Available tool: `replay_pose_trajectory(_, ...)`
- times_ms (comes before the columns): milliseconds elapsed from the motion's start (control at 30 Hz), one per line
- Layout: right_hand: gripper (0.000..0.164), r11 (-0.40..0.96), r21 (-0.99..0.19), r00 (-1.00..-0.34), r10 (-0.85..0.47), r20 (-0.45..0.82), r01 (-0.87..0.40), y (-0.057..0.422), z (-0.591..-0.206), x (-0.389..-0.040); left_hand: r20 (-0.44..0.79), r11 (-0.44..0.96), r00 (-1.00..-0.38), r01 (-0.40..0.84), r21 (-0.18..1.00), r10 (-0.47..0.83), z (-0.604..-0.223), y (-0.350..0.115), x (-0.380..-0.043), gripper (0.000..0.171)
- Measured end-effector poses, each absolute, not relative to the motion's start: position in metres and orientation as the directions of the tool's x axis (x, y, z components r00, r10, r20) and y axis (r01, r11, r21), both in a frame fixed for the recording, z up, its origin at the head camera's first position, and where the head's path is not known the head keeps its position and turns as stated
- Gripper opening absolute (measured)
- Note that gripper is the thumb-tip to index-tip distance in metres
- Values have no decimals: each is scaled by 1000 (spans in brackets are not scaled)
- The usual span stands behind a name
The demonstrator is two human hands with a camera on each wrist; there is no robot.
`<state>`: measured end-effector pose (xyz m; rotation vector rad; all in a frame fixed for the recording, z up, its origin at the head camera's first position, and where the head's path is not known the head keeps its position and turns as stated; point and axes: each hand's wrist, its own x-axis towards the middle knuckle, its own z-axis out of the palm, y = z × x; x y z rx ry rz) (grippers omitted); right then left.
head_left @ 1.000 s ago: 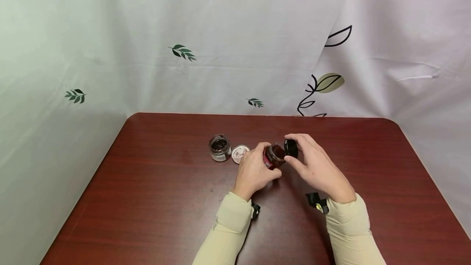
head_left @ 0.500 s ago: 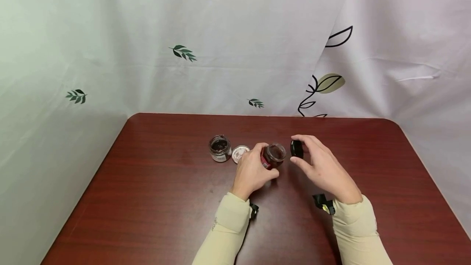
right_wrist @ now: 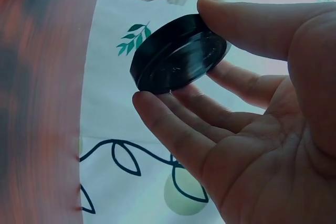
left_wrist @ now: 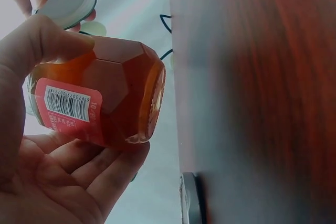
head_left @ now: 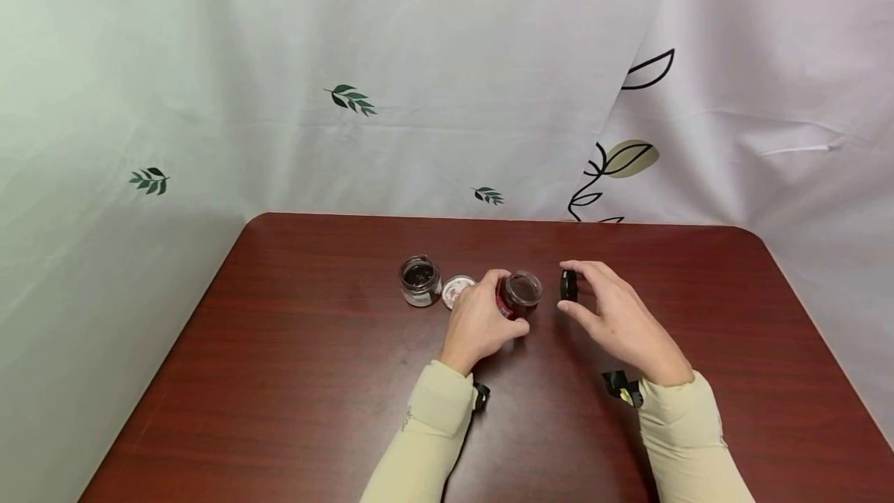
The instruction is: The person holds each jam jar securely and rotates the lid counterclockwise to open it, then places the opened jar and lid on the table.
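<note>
My left hand (head_left: 480,322) grips a glass jar (left_wrist: 118,85) of reddish-amber contents with a red barcode label. In the head view its mouth is uncovered, and the jar (head_left: 521,293) leans a little. Thumb and fingertips of my right hand (head_left: 621,320) pinch a black lid (right_wrist: 176,53) by its rim, edge-on in the head view and a short way right of the jar. The left wrist view shows the pale inner face of this lid (left_wrist: 68,6).
Left of my left hand stands another uncovered glass jar (head_left: 421,282) with dark contents. Beside it a lid (head_left: 457,291) lies with its whitish inside up, partly behind my left hand. The reddish-brown table (head_left: 293,379) meets a patterned curtain (head_left: 419,154) at the back.
My right hand has moved right with the black lid, from close by the jar's mouth to a clear gap away. The left hand's jar has shifted slightly left and stands a bit more upright.
</note>
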<state>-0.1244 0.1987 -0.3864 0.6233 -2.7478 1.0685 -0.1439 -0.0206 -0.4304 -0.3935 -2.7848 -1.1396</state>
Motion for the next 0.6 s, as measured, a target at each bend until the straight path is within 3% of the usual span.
replay_pose_trajectory(600,51,701,-611,-929,-311,201,-367,211,-401,-125,165,702,-936,343,624,310,-427,-17,-155,68)
